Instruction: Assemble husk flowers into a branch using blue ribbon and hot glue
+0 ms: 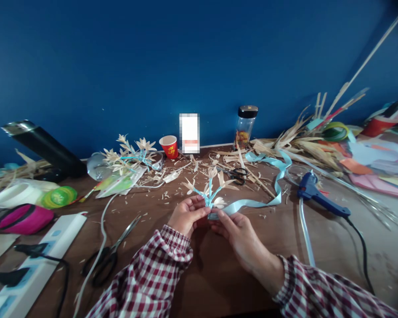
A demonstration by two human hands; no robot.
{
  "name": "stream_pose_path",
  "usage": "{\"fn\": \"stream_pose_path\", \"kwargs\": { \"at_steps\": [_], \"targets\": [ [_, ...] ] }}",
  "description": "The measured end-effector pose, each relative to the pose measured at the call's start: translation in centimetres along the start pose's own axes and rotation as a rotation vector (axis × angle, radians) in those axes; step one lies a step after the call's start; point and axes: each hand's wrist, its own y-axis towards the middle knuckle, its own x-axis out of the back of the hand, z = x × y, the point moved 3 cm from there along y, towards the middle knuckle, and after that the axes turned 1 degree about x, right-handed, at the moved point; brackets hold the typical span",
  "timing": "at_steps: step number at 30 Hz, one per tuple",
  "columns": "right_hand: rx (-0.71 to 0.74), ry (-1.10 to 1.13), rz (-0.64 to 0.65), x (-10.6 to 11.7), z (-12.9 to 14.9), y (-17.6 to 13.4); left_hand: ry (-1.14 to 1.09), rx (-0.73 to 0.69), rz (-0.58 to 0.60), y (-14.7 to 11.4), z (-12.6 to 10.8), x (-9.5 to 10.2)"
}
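Between my two hands stands a small husk flower spray (210, 187), its pale petals on stems wrapped in light blue. My left hand (189, 215) pinches the stem from the left, thumb and fingers closed on it. From the right, my right hand (235, 232) grips a light blue ribbon (248, 203) against the base of the stem. The ribbon trails from there to the right and back in a loose curve. The fingertips partly hide the stem base, and the two hands nearly meet there.
A blue glue gun (321, 194) lies right, with its cord. Black-handled scissors (112, 251) rest at left near a white power strip (49, 260). Farther back are a second pair of scissors (237, 176), a finished-looking spray (135, 154), a red paper cup (169, 147), a glass jar (245, 128) and husk scraps.
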Motion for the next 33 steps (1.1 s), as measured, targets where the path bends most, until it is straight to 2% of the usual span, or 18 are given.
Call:
{"fn": "stream_pose_path", "kwargs": {
  "at_steps": [6, 12, 15, 25, 29, 33],
  "targets": [
    [0.017, -0.010, 0.009, 0.1, -0.2, 0.1, 0.005, -0.125, -0.040, 0.2, 0.2, 0.0],
    [0.040, -0.071, -0.049, 0.6, -0.8, 0.4, 0.264, -0.371, -0.170, -0.1, 0.0, 0.0],
    [0.036, -0.083, -0.061, 0.6, -0.9, 0.5, 0.359, -0.450, -0.229, -0.5, -0.1, -0.3],
    [0.062, -0.038, -0.074, 0.4, -0.5, 0.2, 0.311, -0.439, -0.213, 0.0, 0.8, -0.3],
    [0.067, -0.033, -0.081, 0.5, -0.5, 0.4, 0.327, -0.472, -0.263, 0.0, 1.2, -0.2],
    [0.088, -0.020, -0.069, 0.4, -0.4, 0.5, 0.247, -0.292, -0.232, 0.2, 1.6, 0.0]
  ]
}}
